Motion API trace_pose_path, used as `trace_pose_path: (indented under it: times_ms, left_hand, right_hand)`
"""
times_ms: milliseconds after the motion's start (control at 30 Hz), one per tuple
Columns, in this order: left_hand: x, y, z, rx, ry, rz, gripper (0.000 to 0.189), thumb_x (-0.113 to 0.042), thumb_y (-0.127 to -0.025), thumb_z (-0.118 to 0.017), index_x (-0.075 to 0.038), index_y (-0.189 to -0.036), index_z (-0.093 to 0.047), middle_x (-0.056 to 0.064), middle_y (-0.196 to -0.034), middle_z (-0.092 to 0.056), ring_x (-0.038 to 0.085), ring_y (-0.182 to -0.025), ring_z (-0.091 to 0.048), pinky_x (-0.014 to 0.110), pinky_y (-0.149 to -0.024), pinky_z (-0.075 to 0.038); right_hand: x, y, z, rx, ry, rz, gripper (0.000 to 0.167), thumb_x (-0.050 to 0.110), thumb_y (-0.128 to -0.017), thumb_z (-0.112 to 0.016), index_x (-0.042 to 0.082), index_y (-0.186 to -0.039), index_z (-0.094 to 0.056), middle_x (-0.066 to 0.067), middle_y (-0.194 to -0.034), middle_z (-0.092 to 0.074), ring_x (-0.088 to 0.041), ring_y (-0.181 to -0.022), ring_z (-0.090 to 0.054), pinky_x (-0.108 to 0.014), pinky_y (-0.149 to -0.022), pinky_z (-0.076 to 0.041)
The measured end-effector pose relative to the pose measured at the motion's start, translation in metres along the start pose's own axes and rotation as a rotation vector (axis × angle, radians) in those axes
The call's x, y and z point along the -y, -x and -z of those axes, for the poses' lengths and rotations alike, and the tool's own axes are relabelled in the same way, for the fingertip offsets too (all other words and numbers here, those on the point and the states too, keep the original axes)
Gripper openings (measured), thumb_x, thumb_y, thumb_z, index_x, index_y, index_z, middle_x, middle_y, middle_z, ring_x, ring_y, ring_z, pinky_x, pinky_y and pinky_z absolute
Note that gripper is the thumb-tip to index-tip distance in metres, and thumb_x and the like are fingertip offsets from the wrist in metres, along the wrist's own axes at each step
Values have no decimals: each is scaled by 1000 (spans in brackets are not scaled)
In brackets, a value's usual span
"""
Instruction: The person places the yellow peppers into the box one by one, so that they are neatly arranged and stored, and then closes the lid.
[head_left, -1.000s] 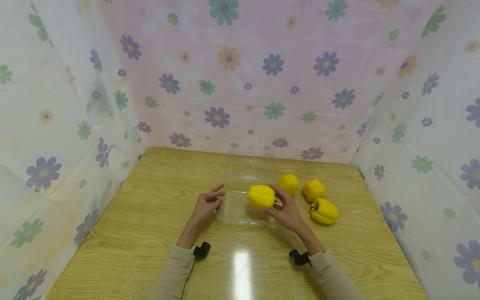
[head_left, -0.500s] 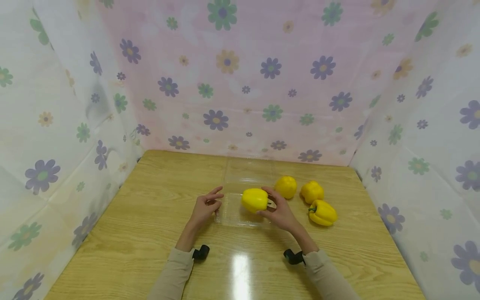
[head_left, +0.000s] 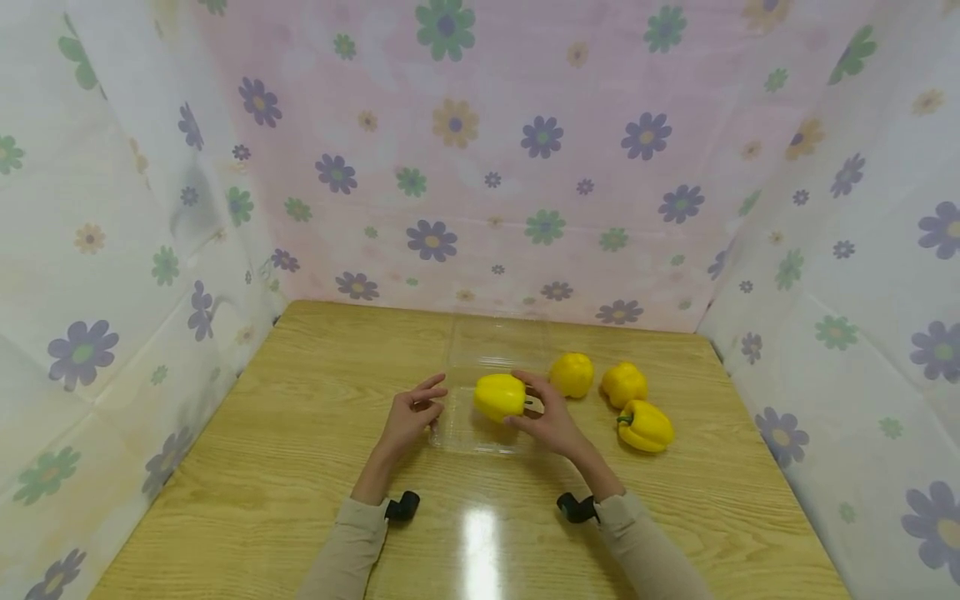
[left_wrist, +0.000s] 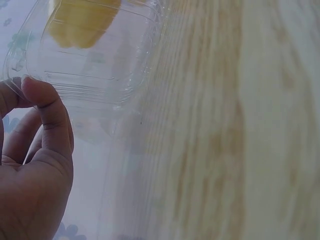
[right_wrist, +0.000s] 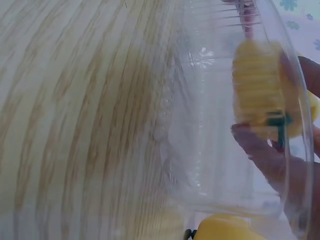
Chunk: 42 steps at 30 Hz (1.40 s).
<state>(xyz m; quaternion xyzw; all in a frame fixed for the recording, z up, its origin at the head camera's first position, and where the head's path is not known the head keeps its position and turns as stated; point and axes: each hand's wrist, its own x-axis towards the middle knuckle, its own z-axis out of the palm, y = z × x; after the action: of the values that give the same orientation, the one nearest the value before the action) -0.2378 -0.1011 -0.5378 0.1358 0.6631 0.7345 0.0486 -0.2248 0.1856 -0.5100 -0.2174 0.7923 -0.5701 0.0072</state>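
Note:
My right hand point(head_left: 553, 421) grips a yellow bell pepper point(head_left: 498, 397) by its stem end, thumb on the near side and fingers on the far side. The pepper lies on its side within the base of a clear plastic clamshell container point(head_left: 456, 429); whether it touches the bottom I cannot tell. Through the clear wall in the right wrist view, its green stem point(right_wrist: 280, 122) shows beside my thumb. At the container's left edge, my left hand point(head_left: 408, 419) pinches the rim between thumb and forefinger, as the left wrist view shows.
The container's lid point(head_left: 498, 340) lies folded open toward the back. Right of it, three more yellow bell peppers stand or lie on the wooden table point(head_left: 330, 367): one close to the container point(head_left: 572, 375), two farther right point(head_left: 646, 427). Flowered cloth point(head_left: 495, 150) surrounds the table's back and sides.
My right hand has carried the bell pepper leftward and slightly lower into the container's base. The left hand keeps its place at the rim.

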Motion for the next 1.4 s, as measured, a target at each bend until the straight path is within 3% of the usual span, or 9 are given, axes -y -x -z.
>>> trace_pose_path:
  times_ms: [267, 667, 1000, 1267, 1400]
  left_hand:
    - [1, 0, 0, -2, 8, -12, 33, 9, -97, -59, 22, -128, -57, 21, -157, -43, 8, -68, -53, 18, -53, -49]
    - [2, 1, 1, -13, 7, -8, 32, 10, -96, -59, 22, -126, -59, 20, -156, -44, 8, -67, -53, 17, -53, -48]
    - [2, 0, 1, -13, 8, -16, 31, 10, -96, -59, 21, -125, -60, 21, -156, -44, 9, -68, -53, 17, -53, -48]
    - [2, -1, -1, -27, -12, -9, 30, 10, -96, -60, 18, -125, -62, 18, -155, -47, 9, -66, -54, 18, -53, -48]
    - [2, 0, -1, -26, -17, 1, 31, 9, -97, -59, 18, -126, -62, 17, -155, -47, 10, -66, -54, 18, -53, -48]
  right_hand:
    - [-1, -8, -8, -2, -6, -52, 75, -2, -86, -79, 8, -152, -44, -23, -154, -35, -48, -136, -44, -56, -101, -51]
    - [-1, -21, -17, 24, 19, -67, 76, -8, -85, -77, -6, -151, -40, -31, -154, -36, -55, -134, -44, -59, -98, -52]
    - [-5, -29, -18, 27, 62, -90, 74, 3, -87, -80, 12, -152, -47, -18, -154, -41, -44, -133, -48, -49, -98, -56]
    - [-9, -34, -16, 35, 71, -88, 74, 7, -85, -83, 12, -150, -49, -15, -155, -42, -42, -132, -50, -46, -97, -57]
    - [-6, -35, -16, 47, 46, -87, 75, 5, -85, -83, 7, -151, -48, -20, -156, -39, -47, -132, -48, -53, -98, -55]
